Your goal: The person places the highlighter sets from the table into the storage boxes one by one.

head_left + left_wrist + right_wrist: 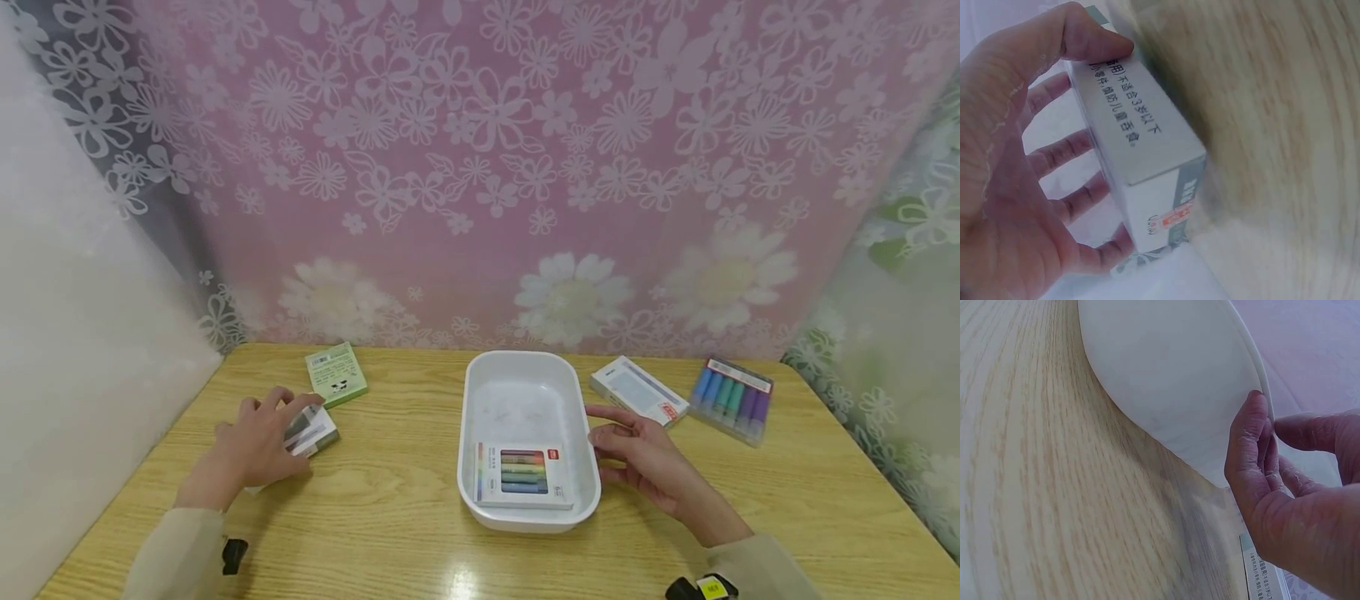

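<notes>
On the left of the table my left hand (258, 442) grips a small white cardboard box (322, 435). In the left wrist view the thumb lies along one printed side of that box and the fingers are on the opposite side. A white plastic tray (471, 392) stands in the middle, and my right hand (645, 462) pinches its right rim between thumb and fingers, as the right wrist view shows. Inside the tray's near end lies a white box with a window (558, 483) showing coloured sticks.
A green box (335, 372) lies just behind my left hand. To the right of the tray are a flat white box (641, 392) and a clear case of coloured markers (733, 402). A pink flowered curtain (450, 167) hangs along the table's back edge.
</notes>
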`<action>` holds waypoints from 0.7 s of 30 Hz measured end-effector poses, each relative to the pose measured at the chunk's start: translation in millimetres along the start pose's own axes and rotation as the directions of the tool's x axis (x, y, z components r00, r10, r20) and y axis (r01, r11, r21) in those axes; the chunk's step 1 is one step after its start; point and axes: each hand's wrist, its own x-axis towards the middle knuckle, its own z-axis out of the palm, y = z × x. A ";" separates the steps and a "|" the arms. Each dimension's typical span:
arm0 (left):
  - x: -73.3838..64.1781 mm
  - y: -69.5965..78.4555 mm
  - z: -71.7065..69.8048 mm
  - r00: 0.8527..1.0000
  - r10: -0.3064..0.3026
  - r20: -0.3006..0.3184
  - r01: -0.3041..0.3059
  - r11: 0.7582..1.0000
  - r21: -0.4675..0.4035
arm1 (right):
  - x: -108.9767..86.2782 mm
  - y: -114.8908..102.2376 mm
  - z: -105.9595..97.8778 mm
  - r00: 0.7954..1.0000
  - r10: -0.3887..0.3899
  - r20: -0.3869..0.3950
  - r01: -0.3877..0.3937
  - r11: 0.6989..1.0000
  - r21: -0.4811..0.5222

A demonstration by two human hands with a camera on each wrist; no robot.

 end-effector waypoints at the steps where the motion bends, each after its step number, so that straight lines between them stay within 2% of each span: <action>1: 0.0 1.0 -0.4 1.000 0.004 -0.015 -0.004 1.000 0.001 | 0.1 -0.1 0.1 1.000 0.001 -0.001 -0.001 1.000 0.000; 8: -0.7 13.8 -6.1 0.995 0.027 -0.097 -0.026 1.000 0.002 | -0.4 0.5 -0.6 1.000 -0.002 0.001 0.002 1.000 0.004; 21: 3.1 36.2 -18.2 0.987 0.097 -0.127 -0.104 0.993 -0.050 | -0.3 0.8 -1.1 1.000 -0.008 0.004 0.008 1.000 -0.007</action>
